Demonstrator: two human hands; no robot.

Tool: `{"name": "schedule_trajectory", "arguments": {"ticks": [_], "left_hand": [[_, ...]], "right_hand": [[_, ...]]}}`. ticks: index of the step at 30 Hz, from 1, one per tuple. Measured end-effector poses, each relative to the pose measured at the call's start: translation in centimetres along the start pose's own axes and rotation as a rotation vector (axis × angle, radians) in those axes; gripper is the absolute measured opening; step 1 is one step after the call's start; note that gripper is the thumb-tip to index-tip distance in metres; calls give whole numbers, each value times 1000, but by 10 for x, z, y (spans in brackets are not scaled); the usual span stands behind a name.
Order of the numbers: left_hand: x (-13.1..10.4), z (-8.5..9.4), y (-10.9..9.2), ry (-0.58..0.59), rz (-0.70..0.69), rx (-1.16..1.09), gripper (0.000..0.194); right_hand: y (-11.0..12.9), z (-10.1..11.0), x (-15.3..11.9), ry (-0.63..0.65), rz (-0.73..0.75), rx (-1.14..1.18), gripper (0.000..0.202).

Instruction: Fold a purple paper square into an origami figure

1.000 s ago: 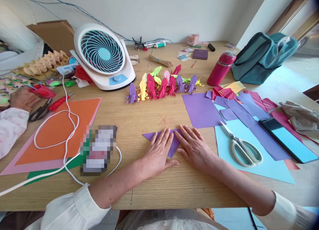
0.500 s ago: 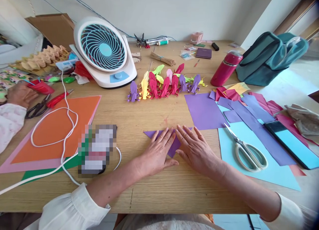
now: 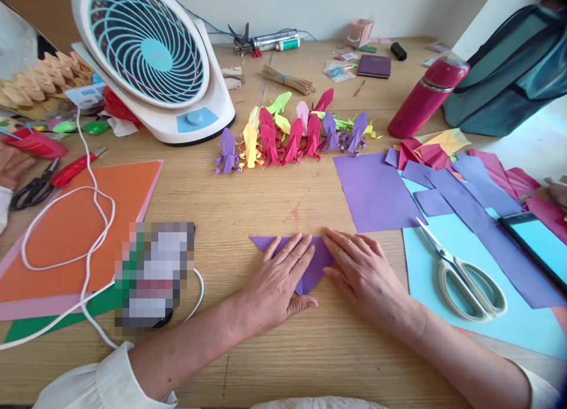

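A purple paper folded into a triangle [image 3: 316,269] lies on the wooden table [image 3: 248,373], its lower tip pointing toward me. My left hand [image 3: 277,279] presses flat on its left part, fingers spread and thumb out to the right. On the triangle's right end rests my right hand [image 3: 365,270], palm down, fingers extended and lying close side by side. Both hands cover parts of the paper. Beyond them stand several folded paper figures [image 3: 293,140] in purple, yellow, red, pink and green.
A fan [image 3: 155,54] stands back left, a red bottle [image 3: 427,96] back right. White-handled scissors [image 3: 473,291] lie on blue paper [image 3: 425,302], near a purple sheet [image 3: 376,193]. A phone [image 3: 155,279] and cable are left. Another person's hand [image 3: 11,164] shows at the left edge.
The view has shifted closer to the table. My right hand has slid right along the triangle, uncovering more purple between my hands. My left hand stays pressed on the paper.
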State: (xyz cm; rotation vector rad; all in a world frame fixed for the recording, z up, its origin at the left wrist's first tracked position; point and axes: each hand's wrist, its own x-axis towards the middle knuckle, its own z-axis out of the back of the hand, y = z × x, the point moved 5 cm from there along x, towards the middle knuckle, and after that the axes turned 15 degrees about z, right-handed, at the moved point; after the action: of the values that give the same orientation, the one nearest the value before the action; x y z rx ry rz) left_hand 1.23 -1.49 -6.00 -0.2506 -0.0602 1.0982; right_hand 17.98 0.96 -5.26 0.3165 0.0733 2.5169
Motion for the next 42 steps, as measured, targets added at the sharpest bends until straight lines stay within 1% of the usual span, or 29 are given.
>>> {"name": "schedule_trajectory", "arguments": {"ticks": [2,4,7,9,11,14,17,19,22,24,28,30,34,37,38,42], "left_hand": [[-1,-1,0,-2,2,10,88],[-2,-2,0,-6,6,25,94],[-2,-3,-1,-12,7,57,101],[-2,-3,-1,-6,11,78,101],[-2,-3,-2,8,19,96,100],[-2,-2,-2,15,23,108,98],[-3,-1,-1,4,10,76,96],[-3,0,-1,-3,3,41,89],[-2,1,0,-7,7,-5,68],[0,3,1,-27,30,-31,57],[5,10,4,-118,113,-86,53],[8,14,5,-141,146,-110,52],[16,23,3,-106,159,-108,46],[24,33,3,-71,179,-103,44],[27,37,3,-63,185,-113,40],[38,54,3,-37,185,-225,7]], "right_hand": [[-11,1,-1,-11,-50,-28,48],[-15,-2,-2,-3,-70,-47,51],[-12,-8,-5,11,-51,-54,62],[-7,-12,-7,13,-31,-56,69],[-4,-14,-9,6,-18,-62,72],[-5,-10,-7,-21,-18,-63,68],[-10,-2,-3,-46,-63,-23,57],[-15,3,0,-52,-122,12,48],[-20,7,1,-60,-198,59,37],[-23,6,0,-64,-231,107,31],[-27,4,-2,-73,-262,235,22],[-29,4,-2,-65,-252,296,18],[-32,7,-3,-75,-194,388,18],[-33,9,-3,-140,-175,487,19],[-33,9,-3,-171,-175,526,20],[-33,12,-3,-272,-205,663,20]]}}
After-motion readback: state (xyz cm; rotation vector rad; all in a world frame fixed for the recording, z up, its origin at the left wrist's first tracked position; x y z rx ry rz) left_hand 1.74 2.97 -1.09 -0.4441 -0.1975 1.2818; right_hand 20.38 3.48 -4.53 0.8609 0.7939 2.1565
